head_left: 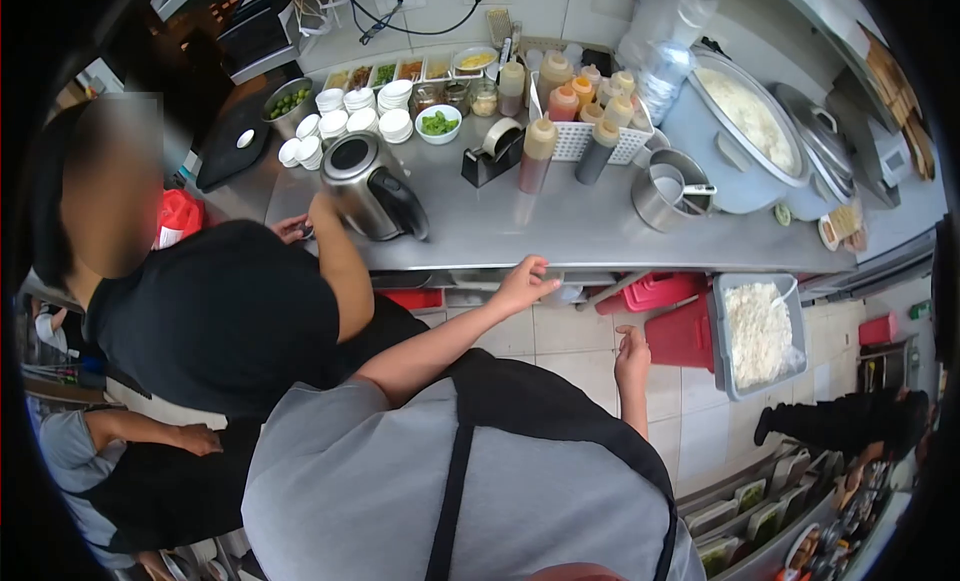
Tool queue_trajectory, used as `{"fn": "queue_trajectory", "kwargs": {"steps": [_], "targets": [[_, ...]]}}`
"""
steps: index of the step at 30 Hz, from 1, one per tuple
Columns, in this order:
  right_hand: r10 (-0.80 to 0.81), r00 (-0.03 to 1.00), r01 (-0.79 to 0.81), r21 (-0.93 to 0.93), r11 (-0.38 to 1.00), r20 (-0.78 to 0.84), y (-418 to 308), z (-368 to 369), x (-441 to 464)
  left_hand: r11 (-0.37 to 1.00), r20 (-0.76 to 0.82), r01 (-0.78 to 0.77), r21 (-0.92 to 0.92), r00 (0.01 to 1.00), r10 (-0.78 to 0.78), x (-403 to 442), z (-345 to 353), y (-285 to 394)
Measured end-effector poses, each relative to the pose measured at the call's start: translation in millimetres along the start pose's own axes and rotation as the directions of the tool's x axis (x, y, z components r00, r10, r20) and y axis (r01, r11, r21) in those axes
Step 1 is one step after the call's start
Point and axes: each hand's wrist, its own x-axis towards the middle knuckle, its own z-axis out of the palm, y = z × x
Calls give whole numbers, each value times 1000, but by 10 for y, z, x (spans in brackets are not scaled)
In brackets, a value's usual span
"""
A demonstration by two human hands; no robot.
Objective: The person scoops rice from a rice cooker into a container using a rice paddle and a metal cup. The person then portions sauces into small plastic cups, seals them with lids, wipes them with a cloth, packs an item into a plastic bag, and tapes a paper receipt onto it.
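Observation:
My left hand hovers just off the front edge of the steel counter, fingers loosely bent and apart, with nothing in it. Lower and to the right, my right hand is raised over the floor beside a red bin; its fingers are partly curled and I see nothing held. Nearest on the counter are a squeeze bottle with a reddish-brown sauce, a bottle of dark sauce and a black tape dispenser. A steel kettle stands to the left.
A co-worker in a black shirt stands close on my left, hands at the counter. White cups, a bowl of green leaves, a steel pot and a rice container occupy the counter. A grey tub holds white food.

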Motion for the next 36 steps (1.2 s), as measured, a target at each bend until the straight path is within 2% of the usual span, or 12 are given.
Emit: {"fn": "queue_trajectory", "kwargs": {"steps": [4,6,7,9,12,14,18,21,26,32,33,36], "targets": [[11,998,-16,101,995,57,-101,83,914,998,-333,-62,3,941,60,702,-141,32],[130,967,-146,58,988,218,-406,-18,1385,1000,-416,16,13,910,-9,996,-283,67],[84,959,-104,60,993,270,-396,58,1593,998,-442,22,62,897,7,1133,-321,65],[-316,947,310,93,946,58,-356,166,2110,995,-526,44,90,850,10,1376,-359,46],[-549,836,548,92,831,-20,-496,218,2774,982,-560,1,189,821,107,1685,-381,42],[-558,828,555,73,829,45,-629,252,3082,1000,-562,-18,-5,827,12,1800,-354,91],[-607,785,587,167,792,122,-738,403,3420,987,-560,-84,-140,828,-9,1965,-266,96],[-523,833,485,219,847,178,-740,446,3523,992,-566,-95,-87,824,29,2215,-102,-20],[-557,816,525,204,826,157,-623,375,3552,997,-493,-61,39,867,72,2503,192,47],[-491,866,491,22,871,97,-522,213,3575,987,-408,-70,148,904,125,2353,289,221],[-579,816,579,-17,815,10,-501,202,3582,987,-408,-69,144,905,122,2230,251,274],[-633,762,646,93,757,-141,-667,5,3439,983,-572,-179,50,802,175,1639,72,432]]}}
